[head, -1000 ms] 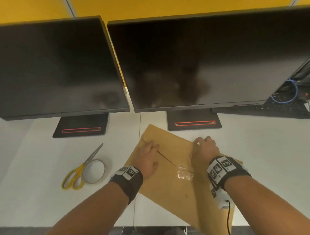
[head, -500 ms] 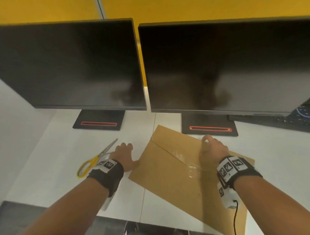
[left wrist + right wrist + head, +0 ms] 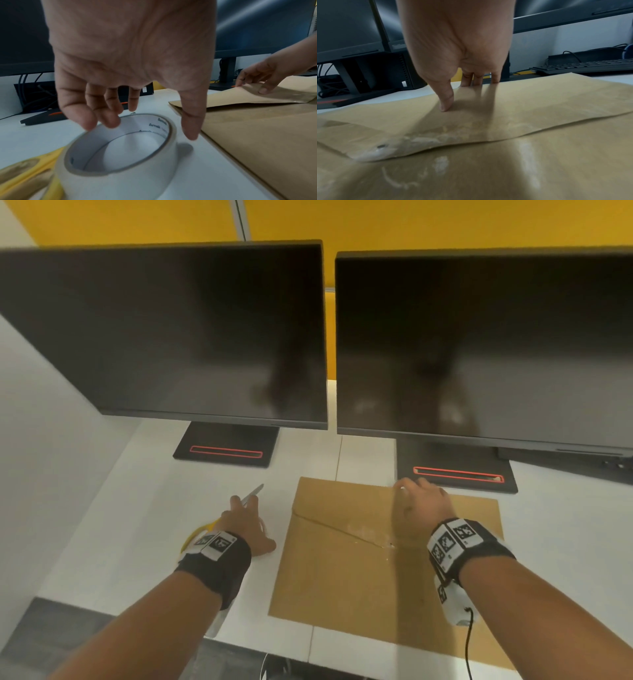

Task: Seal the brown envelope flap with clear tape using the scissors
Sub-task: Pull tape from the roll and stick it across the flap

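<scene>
The brown envelope lies flat on the white desk, flap side up. Its flap carries scuffed clear tape residue near the tip, and the flap's edge stands slightly raised. My right hand pinches the envelope's far edge, thumb on top and fingers over the edge. The clear tape roll lies flat to the envelope's left, partly over the yellow-handled scissors. My left hand hovers spread just above the roll, fingertips at its far rim, thumb beside it. From the head camera the roll is mostly hidden, and the scissors' blade pokes out.
Two dark monitors stand on black bases close behind the envelope. A black keyboard lies at the far right. The desk's front edge runs near my forearms, and a white wall closes the left side.
My left hand left the envelope and moved left over the tape roll and scissors. The right hand stayed on the envelope, which has turned squarer to the desk edge.
</scene>
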### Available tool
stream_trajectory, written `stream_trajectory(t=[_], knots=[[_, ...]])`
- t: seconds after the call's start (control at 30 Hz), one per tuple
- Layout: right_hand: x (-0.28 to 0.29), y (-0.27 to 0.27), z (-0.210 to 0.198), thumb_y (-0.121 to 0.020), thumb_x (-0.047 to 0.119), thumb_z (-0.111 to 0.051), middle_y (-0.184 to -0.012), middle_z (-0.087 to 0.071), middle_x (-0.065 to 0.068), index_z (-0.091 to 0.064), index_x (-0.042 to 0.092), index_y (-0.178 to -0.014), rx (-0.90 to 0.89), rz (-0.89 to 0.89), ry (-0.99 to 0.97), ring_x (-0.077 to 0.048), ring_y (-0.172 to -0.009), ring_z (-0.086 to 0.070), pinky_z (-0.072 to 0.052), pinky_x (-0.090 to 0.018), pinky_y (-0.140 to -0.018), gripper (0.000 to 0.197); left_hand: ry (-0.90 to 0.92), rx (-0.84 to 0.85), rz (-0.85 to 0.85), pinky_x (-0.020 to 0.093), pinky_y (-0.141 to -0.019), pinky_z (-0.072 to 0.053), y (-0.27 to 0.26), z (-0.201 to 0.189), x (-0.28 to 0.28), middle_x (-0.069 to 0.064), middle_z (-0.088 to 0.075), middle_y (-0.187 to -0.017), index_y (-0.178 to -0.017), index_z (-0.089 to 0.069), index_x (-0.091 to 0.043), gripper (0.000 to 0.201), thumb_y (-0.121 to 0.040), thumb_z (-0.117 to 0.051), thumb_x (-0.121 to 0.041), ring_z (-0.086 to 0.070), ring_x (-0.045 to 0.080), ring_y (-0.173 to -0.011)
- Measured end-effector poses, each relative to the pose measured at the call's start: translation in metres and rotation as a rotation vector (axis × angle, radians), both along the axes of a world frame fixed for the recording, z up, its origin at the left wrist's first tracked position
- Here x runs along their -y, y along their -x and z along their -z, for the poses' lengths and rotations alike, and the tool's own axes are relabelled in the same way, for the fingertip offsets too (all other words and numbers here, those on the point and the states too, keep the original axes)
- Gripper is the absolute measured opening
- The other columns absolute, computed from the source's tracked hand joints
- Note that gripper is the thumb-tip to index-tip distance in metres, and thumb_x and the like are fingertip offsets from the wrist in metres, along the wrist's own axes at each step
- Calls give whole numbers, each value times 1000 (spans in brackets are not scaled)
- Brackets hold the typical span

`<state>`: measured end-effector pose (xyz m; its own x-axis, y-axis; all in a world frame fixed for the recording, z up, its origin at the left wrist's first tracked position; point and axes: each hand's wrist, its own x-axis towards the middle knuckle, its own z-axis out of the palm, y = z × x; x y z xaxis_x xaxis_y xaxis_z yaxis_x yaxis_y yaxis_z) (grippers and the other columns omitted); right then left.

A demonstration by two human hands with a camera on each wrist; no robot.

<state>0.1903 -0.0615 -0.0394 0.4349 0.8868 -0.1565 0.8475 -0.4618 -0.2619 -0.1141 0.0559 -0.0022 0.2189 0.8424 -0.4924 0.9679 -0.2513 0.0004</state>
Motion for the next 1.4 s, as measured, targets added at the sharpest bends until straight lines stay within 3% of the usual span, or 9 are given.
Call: stream_trajectory(t=[0.23,0.37,0.43,0.53,0.73,0.87,1.03,1.2,1.4], knots=[[-7,10,4,-82,15,-51,-129,-47,-2,-47,31,-126,27,-17,92,-23,-119,-47,-26,-45,-113,47,201,67,169,36,-101,-43,16,5,-3,9,-49,-132,-148,-14,-15,101,-70,-78,-24,-43,28,-129],[-4,15,6,-77,16,-60,-135,-42,2,-48,30,-127,6,-43,130,-20,-123,-45,-22,-44,-115,53,227,169,188,27,-77,-45,18,10,-1,-5,-51,-77,-146,-20,-21,80,-79,-62,-8,-59,23,-94],[0,19,5,-75,16,-63,-133,-43,3,-48,32,-125,-10,-52,119,-19,-122,-45,-22,-41,-115,55,250,224,174,26,-70,-47,17,9,0,-8,-48,-68,-145,-20,-25,78,-80,-59,-7,-57,19,-80],[7,27,4,-72,18,-62,-127,-47,5,-53,37,-117,-42,-51,38,-18,-117,-47,-25,-35,-111,50,214,322,198,29,-73,-52,7,-1,2,-6,-53,-69,-146,-19,-27,77,-82,-58,-10,-59,19,-76],[27,30,4,-81,27,-60,-122,-52,3,-62,31,-113,-191,-75,-44,-20,-116,-48,-33,-40,-108,33,93,692,122,23,-71,-49,-32,-31,16,-2,-59,-80,-143,-28,-32,72,-83,-61,-10,-60,13,-73],[33,34,-8,-88,30,-59,-114,-55,6,-62,24,-116,-369,-99,-180,-16,-108,-53,-40,-26,-95,28,112,842,127,21,-73,-48,-60,-44,29,-8,-57,-79,-141,-32,-31,72,-81,-66,-8,-59,9,-71],[34,50,-43,-85,35,-65,-106,-55,15,-56,36,-118,-587,-142,-413,-1,-98,-53,-39,-15,-84,34,157,893,181,21,-73,-47,-93,-53,51,-4,-56,-83,-139,-32,-31,69,-83,-68,-14,-58,11,-73],[40,49,-65,-83,31,-68,-108,-52,17,-53,39,-123,-599,-188,-551,3,-96,-53,-39,-5,-83,43,191,929,233,20,-69,-46,-115,-61,71,-5,-52,-78,-138,-34,-28,63,-85,-64,-14,-53,9,-69],[49,35,-67,-85,25,-67,-107,-54,16,-68,29,-103,-510,-215,-577,-1,-99,-55,-39,-9,-88,18,202,915,222,18,-74,-46,-133,-62,85,-6,-49,-80,-141,-31,-27,66,-86,-66,-18,-51,7,-70]])
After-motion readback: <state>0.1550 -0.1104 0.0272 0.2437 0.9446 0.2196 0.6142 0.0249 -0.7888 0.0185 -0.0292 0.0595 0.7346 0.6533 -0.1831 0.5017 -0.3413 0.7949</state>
